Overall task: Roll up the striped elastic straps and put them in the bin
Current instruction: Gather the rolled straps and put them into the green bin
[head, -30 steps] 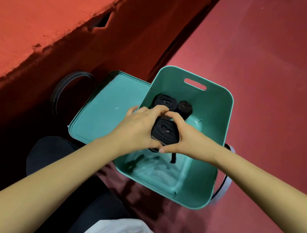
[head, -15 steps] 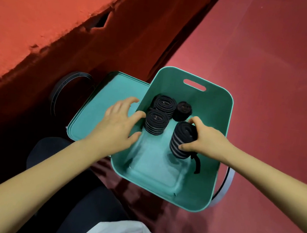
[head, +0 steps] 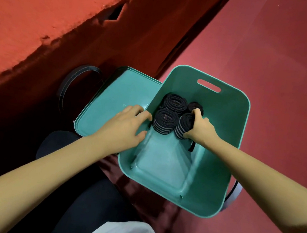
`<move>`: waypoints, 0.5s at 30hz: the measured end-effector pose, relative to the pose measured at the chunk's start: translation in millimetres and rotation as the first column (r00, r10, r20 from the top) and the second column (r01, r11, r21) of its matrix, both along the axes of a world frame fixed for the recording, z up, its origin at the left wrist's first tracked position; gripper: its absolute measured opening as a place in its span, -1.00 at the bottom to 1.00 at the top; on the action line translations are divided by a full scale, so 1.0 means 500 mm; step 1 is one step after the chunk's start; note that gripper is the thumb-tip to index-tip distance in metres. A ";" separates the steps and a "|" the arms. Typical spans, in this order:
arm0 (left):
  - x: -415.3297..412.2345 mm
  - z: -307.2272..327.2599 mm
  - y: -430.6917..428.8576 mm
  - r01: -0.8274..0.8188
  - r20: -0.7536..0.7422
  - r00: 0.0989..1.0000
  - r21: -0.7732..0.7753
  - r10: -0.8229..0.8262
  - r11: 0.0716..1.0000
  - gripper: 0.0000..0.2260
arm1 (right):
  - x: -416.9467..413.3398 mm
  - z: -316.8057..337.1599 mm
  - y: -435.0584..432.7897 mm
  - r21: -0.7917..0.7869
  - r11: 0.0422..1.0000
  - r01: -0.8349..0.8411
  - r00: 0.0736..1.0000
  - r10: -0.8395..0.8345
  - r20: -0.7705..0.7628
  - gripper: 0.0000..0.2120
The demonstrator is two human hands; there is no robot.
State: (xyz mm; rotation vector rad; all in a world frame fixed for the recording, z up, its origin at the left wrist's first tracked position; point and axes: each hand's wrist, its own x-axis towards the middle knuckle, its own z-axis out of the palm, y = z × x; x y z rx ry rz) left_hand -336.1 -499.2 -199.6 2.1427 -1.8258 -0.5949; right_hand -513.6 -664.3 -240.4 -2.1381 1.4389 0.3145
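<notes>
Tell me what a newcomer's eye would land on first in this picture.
The teal bin on the red surface draws the eye first, its lid lying at its left side. At the bin's far end the right hand grips a rolled striped strap beside three other rolls, while the left hand holds the bin's left rim.
</notes>
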 end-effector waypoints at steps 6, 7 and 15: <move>-0.007 -0.003 -0.001 -0.038 -0.034 0.999 -0.008 0.038 0.999 -0.66 | -0.010 -0.021 -0.012 0.089 0.996 0.002 0.996 -0.010 0.094 -0.32; -0.007 -0.003 -0.002 -0.044 -0.040 0.998 -0.007 0.044 0.999 -0.65 | -0.014 -0.022 -0.015 0.092 0.996 -0.003 0.994 -0.007 0.112 -0.30; -0.007 -0.002 -0.005 -0.050 -0.045 0.998 -0.008 0.049 0.999 -0.66 | -0.015 -0.029 -0.022 0.058 0.998 -0.011 0.990 0.002 0.141 -0.18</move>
